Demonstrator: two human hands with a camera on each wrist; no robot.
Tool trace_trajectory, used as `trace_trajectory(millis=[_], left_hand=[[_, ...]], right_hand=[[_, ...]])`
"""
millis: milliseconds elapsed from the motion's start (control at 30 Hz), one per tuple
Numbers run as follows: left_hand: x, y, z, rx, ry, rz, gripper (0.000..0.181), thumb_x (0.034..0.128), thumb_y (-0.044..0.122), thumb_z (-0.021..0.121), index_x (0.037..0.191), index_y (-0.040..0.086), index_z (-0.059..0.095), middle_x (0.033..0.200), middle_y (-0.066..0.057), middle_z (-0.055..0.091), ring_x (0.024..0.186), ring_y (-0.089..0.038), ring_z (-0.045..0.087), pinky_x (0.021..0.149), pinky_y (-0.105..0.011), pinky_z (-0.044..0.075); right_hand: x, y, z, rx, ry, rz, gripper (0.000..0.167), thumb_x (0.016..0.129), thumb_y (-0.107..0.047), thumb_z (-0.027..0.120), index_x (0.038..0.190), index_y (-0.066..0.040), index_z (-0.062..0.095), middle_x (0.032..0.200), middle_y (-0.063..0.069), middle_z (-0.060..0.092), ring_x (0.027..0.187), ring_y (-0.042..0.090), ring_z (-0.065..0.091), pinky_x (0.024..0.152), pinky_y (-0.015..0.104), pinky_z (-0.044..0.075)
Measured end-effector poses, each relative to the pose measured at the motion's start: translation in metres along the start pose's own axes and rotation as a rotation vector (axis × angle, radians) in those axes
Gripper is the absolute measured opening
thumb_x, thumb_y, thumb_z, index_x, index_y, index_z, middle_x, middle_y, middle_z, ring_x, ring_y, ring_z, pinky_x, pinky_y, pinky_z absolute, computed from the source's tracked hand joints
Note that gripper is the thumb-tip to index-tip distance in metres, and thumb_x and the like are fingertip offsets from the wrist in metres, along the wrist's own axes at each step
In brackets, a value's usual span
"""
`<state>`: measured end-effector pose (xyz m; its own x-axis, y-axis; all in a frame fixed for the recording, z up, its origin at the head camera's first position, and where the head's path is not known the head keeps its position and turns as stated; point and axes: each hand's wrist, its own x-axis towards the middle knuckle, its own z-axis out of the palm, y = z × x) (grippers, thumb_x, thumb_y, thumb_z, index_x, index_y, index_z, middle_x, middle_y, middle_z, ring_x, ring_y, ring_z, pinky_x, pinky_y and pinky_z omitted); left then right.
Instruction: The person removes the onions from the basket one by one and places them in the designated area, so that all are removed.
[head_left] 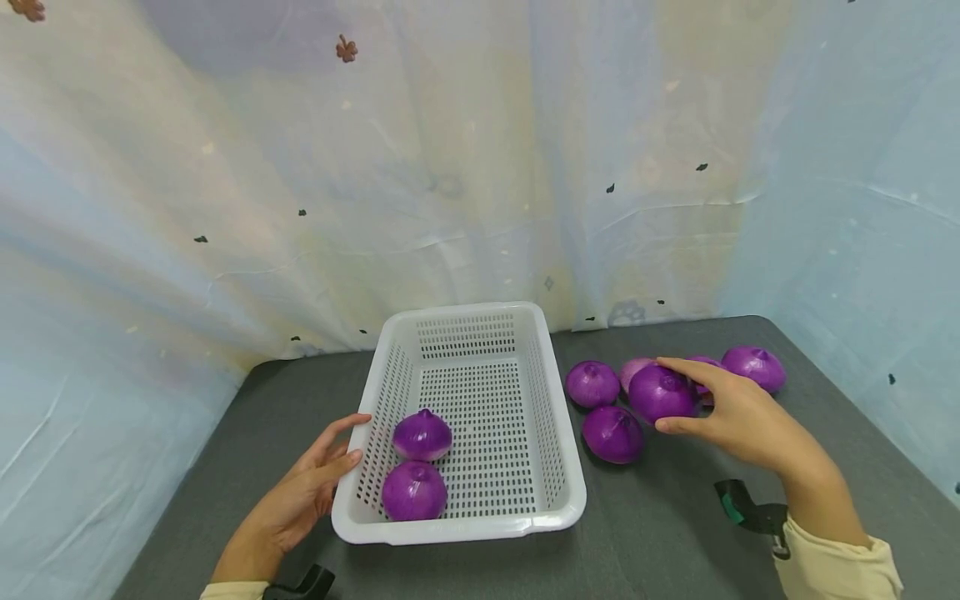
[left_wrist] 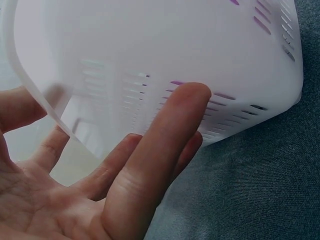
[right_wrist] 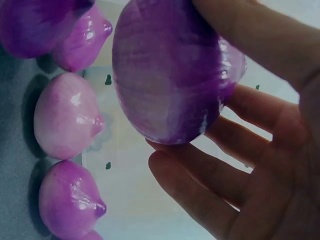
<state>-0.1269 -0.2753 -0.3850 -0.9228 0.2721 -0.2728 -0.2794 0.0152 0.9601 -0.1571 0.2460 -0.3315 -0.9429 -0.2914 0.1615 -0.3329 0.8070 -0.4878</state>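
Observation:
My right hand (head_left: pixel 750 421) holds a purple onion (head_left: pixel 662 393) between thumb and fingers, over the group on the right. In the right wrist view the same onion (right_wrist: pixel 170 75) hangs off the dark surface, its pointed tip toward the palm. My left hand (head_left: pixel 300 492) rests against the left side of a white perforated plastic basket (head_left: pixel 558 521), fingertips at the rim. Seen from the left wrist, its fingers (left_wrist: pixel 165 135) are fairly straight beside the outer wall. Inside the basket, two purple onions, one farther back (head_left: pixel 422 435) and one nearer (head_left: pixel 414 492), lie along the left wall.
Several onions lie right of the basket: one at the back (head_left: pixel 592 384), one nearer (head_left: pixel 613 434), a paler one (right_wrist: pixel 67 116) and one at the far right (head_left: pixel 754 368). The dark grey table (head_left: pixel 645 542) meets a pale patterned curtain (head_left: pixel 465 167) behind.

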Motion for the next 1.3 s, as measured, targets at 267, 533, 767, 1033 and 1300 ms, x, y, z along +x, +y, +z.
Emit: trace_trajectory(millis=[267, 533, 767, 1033, 1300], left_hand=[[0.001, -0.002, 0.000, 0.005, 0.003, 0.004, 0.057, 0.1049, 0.026, 0.051, 0.154, 0.032, 0.023, 0.146, -0.002, 0.043, 0.117, -0.022, 0.063, 0.090, -0.049, 0.055], [0.000, -0.002, -0.001, -0.004, -0.012, 0.013, 0.056, 0.1053, 0.026, 0.050, 0.154, 0.031, 0.023, 0.143, 0.001, 0.045, 0.118, -0.021, 0.063, 0.090, -0.047, 0.055], [0.001, -0.002, -0.002, 0.000, -0.028, 0.030, 0.054, 0.1058, 0.025, 0.049, 0.153, 0.031, 0.024, 0.139, 0.004, 0.050, 0.116, -0.022, 0.064, 0.088, -0.049, 0.056], [0.001, -0.002, -0.003, -0.012, -0.045, 0.034, 0.054, 0.1064, 0.024, 0.048, 0.154, 0.030, 0.023, 0.140, 0.004, 0.048, 0.117, -0.021, 0.063, 0.089, -0.047, 0.055], [0.003, -0.003, -0.002, -0.007, -0.025, 0.031, 0.056, 0.1059, 0.024, 0.049, 0.155, 0.030, 0.022, 0.143, 0.000, 0.044, 0.119, -0.021, 0.062, 0.091, -0.047, 0.055]], right_hand=[[0.001, 0.009, 0.001, -0.006, -0.011, 0.016, 0.087, 0.079, -0.054, 0.079, 0.148, -0.011, 0.047, 0.142, 0.023, 0.054, 0.123, 0.043, 0.056, 0.092, 0.061, 0.048], [0.003, 0.017, 0.005, -0.008, -0.014, 0.013, 0.087, 0.079, -0.052, 0.079, 0.146, -0.007, 0.048, 0.141, 0.024, 0.054, 0.123, 0.045, 0.055, 0.092, 0.062, 0.047], [0.003, 0.023, 0.008, 0.001, -0.019, 0.012, 0.087, 0.079, -0.054, 0.078, 0.145, -0.007, 0.049, 0.139, 0.025, 0.055, 0.121, 0.044, 0.057, 0.091, 0.061, 0.048], [0.004, 0.030, 0.012, 0.015, -0.038, 0.016, 0.084, 0.079, -0.050, 0.080, 0.145, -0.006, 0.049, 0.138, 0.026, 0.055, 0.121, 0.045, 0.057, 0.092, 0.061, 0.047], [0.007, 0.036, 0.018, 0.002, -0.055, 0.017, 0.088, 0.077, -0.048, 0.082, 0.145, -0.004, 0.048, 0.137, 0.031, 0.055, 0.119, 0.048, 0.057, 0.091, 0.062, 0.047]])
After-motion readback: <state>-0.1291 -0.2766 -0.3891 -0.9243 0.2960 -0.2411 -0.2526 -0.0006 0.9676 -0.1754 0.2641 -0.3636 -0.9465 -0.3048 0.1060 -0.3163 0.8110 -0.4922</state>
